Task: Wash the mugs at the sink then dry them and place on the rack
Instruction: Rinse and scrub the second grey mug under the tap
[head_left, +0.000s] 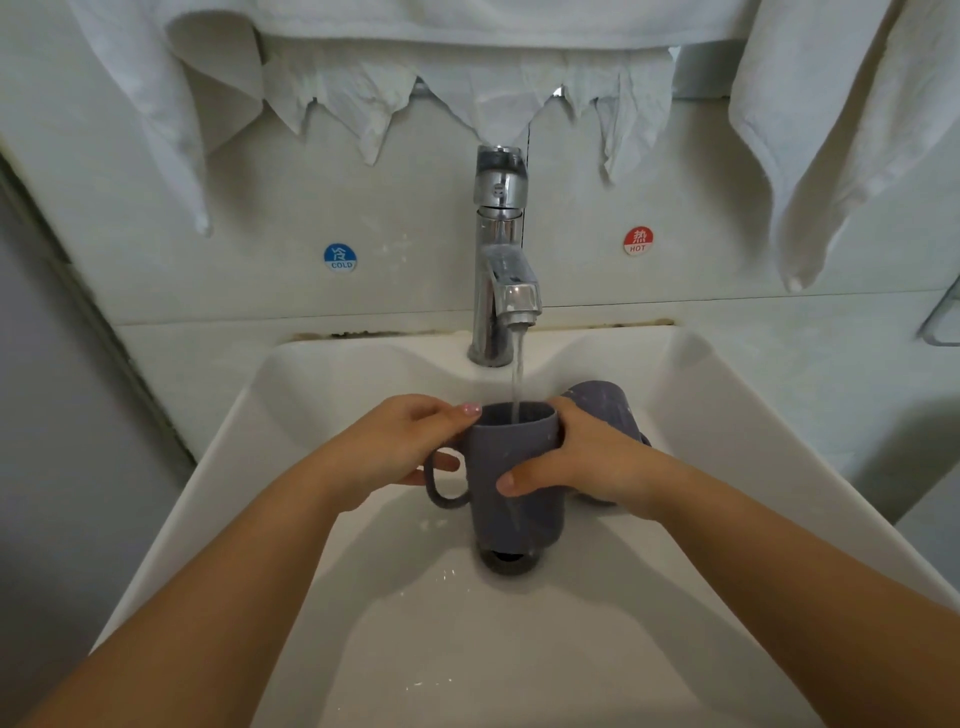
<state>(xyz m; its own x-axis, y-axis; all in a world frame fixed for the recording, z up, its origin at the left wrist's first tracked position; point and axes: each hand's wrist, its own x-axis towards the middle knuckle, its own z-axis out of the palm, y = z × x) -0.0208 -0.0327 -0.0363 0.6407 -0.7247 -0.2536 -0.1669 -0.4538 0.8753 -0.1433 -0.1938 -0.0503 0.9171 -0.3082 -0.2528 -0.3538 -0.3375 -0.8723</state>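
Grey mug (514, 467) upright over sink (218, 467) drain, under tap (501, 249) stream, left hand (400, 447) gripping handle side, right hand (587, 462) wrapped round body, second mug (608, 405) lying behind.

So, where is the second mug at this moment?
In the head view the second mug lies in the sink, right of centre, behind the right hand and the mug held under the tap.

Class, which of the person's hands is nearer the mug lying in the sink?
Right. The right hand, gripping the held mug, is directly in front of the lying mug; the left hand is across the held mug.
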